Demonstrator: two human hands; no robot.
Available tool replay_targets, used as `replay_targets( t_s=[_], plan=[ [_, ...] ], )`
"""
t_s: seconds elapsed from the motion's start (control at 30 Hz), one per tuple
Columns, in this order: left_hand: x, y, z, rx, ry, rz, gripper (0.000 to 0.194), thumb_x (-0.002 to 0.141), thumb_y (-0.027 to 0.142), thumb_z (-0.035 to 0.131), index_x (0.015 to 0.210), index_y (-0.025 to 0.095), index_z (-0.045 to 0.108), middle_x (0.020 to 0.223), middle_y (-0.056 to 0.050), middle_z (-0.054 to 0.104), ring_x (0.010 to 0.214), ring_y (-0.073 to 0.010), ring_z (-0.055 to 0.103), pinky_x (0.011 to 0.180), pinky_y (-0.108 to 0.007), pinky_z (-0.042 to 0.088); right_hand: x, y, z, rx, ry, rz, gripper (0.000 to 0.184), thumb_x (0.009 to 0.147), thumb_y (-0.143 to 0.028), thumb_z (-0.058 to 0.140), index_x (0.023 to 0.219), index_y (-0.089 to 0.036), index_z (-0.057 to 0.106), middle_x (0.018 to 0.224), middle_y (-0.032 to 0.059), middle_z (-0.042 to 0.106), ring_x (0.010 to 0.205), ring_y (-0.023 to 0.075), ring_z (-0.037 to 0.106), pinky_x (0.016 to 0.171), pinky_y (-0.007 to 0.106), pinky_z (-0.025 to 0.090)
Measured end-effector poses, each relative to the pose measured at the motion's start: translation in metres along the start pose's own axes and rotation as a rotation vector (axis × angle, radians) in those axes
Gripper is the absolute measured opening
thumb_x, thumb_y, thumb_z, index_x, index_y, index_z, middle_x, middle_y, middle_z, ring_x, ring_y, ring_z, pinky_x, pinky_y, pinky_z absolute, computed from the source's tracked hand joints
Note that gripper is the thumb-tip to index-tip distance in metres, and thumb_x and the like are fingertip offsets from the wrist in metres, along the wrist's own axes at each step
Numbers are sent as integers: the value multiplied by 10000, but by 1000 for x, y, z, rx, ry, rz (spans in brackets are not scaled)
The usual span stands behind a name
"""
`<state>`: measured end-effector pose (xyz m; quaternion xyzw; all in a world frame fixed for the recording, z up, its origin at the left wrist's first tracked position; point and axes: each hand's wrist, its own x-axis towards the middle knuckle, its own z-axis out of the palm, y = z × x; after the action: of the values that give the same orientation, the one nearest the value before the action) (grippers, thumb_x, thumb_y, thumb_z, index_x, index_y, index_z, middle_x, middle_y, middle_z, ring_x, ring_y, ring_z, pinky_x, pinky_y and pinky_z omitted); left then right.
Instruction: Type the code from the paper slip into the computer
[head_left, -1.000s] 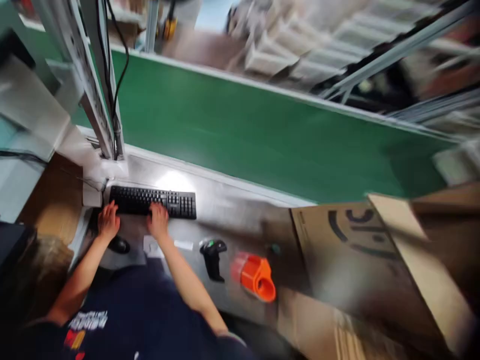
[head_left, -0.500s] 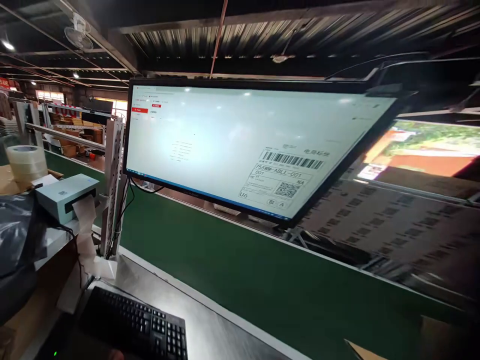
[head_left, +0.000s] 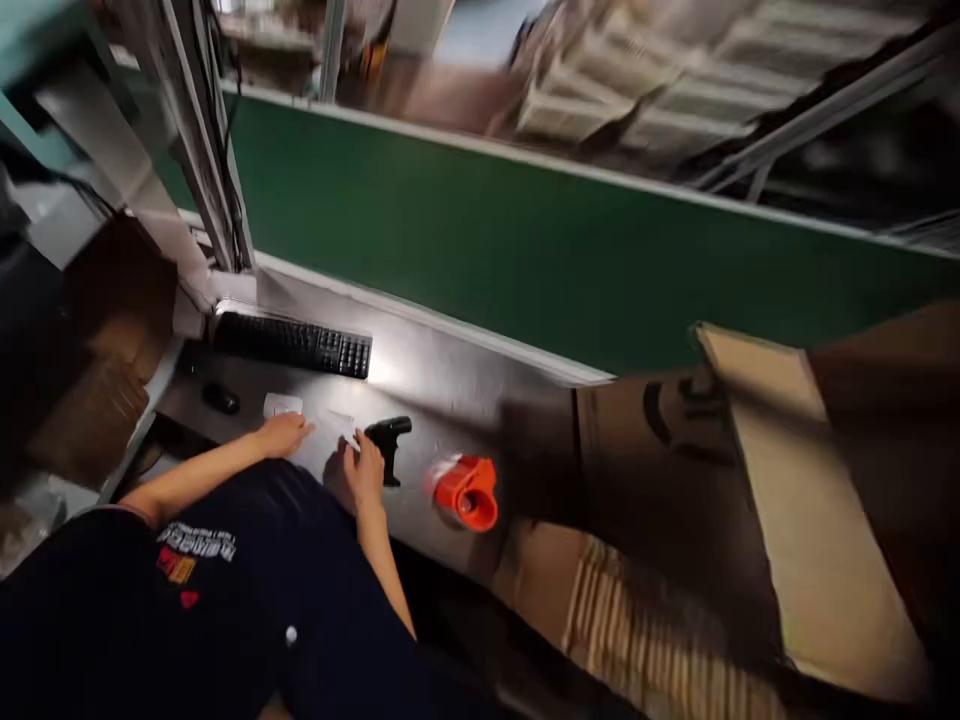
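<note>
My left hand (head_left: 283,435) lies flat on the steel worktop (head_left: 442,390), fingers stretched out beside a small white label (head_left: 283,404). My right hand (head_left: 365,468) rests on the worktop with its fingers apart and nothing in it. It is just left of a black handheld scanner (head_left: 391,444) and close to a second white slip (head_left: 339,424). An orange tape dispenser (head_left: 466,491) lies to the right of the scanner. A black keyboard (head_left: 292,343) and a black mouse (head_left: 221,400) sit farther back on the left.
A green conveyor belt (head_left: 525,250) runs behind the worktop. A large open cardboard box (head_left: 757,480) fills the right side, with more flat cardboard (head_left: 630,630) below it. A metal post with cables (head_left: 210,150) rises at the back left. The picture is blurred by head motion.
My head has swung from the keyboard up to the monitor and back down. Both hands have left the keyboard and now rest nearer the table's front edge, by the labels and scanner.
</note>
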<state>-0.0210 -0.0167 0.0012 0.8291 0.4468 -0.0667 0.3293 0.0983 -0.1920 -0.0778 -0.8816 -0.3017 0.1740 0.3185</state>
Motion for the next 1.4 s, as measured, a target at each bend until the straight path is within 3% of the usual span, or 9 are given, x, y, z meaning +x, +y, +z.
replay_targets(
  t_s=[0.03, 0.1, 0.17, 0.3, 0.5, 0.63, 0.9, 1.27, 1.4],
  plan=[
    [-1, -10, 11, 94, -120, 98, 808, 1054, 104, -55, 1109, 56, 750, 793, -96, 700, 858, -196, 708, 1037, -611, 526, -3, 10, 3, 12, -37, -11, 475, 948, -323, 431, 1297, -155, 706, 1240, 209, 769, 1169, 353, 694, 1033, 541, 538],
    [7, -26, 26, 293, -318, 326, 492, 999, 131, 446, 1444, 130, 657, 1092, -157, 758, 1103, -286, 687, 1042, -448, 542, -7, 30, 7, 9, -97, -34, 435, 968, -307, 457, 1287, -148, 705, 1239, 192, 773, 1159, 324, 681, 1052, 504, 516],
    [17, -34, 33, 453, -399, 447, 643, 973, 177, 571, 1611, 160, 486, 1271, -180, 705, 1192, -318, 633, 1037, -435, 522, -13, 45, 5, -10, -144, -54, 399, 983, -303, 480, 1265, -151, 718, 1219, 177, 779, 1134, 315, 678, 1034, 477, 511],
    [25, -27, 41, 568, -352, 403, 673, 1056, 276, 496, 1700, 209, 312, 1320, -173, 656, 1207, -321, 600, 998, -417, 510, -24, 58, -6, -46, -210, -94, 382, 1001, -287, 487, 1268, -152, 726, 1227, 165, 776, 1119, 311, 673, 990, 445, 509],
    [23, -13, 57, 607, -288, 285, 629, 1089, 338, 491, 1686, 206, 346, 1325, -191, 648, 1227, -337, 589, 953, -401, 502, -10, 49, -10, -78, -272, -162, 389, 1026, -256, 463, 1302, -144, 715, 1157, 149, 779, 1072, 287, 669, 989, 406, 516],
    [26, -14, 55, 594, -308, 290, 636, 1081, 333, 515, 1685, 221, 350, 1337, -187, 656, 1230, -339, 598, 951, -412, 510, 28, 17, 1, -151, -255, -208, 463, 1022, -215, 447, 1434, -130, 642, 1301, 193, 720, 1161, 318, 656, 1015, 424, 512],
    [43, -23, 47, 538, -392, 361, 635, 1066, 313, 538, 1676, 236, 378, 1297, -153, 679, 1209, -311, 634, 984, -393, 522, 134, -44, 24, -204, -326, 76, 634, 1095, -364, 377, 1701, -193, 303, 1150, 191, 787, 978, 335, 757, 864, 436, 558],
    [53, -32, 42, 401, -478, 384, 645, 1039, 255, 542, 1668, 230, 400, 1301, -156, 680, 1188, -307, 642, 988, -394, 528, 146, -41, 41, -239, -347, 168, 576, 1107, -405, 393, 1661, -248, 400, 1160, 140, 797, 1045, 314, 751, 945, 438, 551],
    [54, -29, 38, 376, -503, 376, 630, 1053, 242, 516, 1671, 237, 400, 1307, -158, 672, 1214, -312, 631, 1008, -408, 523, 159, -19, 45, -132, -93, 82, 531, 1053, -314, 437, 1551, -150, 516, 1436, 205, 650, 1344, 333, 605, 1136, 494, 493]
  ],
)
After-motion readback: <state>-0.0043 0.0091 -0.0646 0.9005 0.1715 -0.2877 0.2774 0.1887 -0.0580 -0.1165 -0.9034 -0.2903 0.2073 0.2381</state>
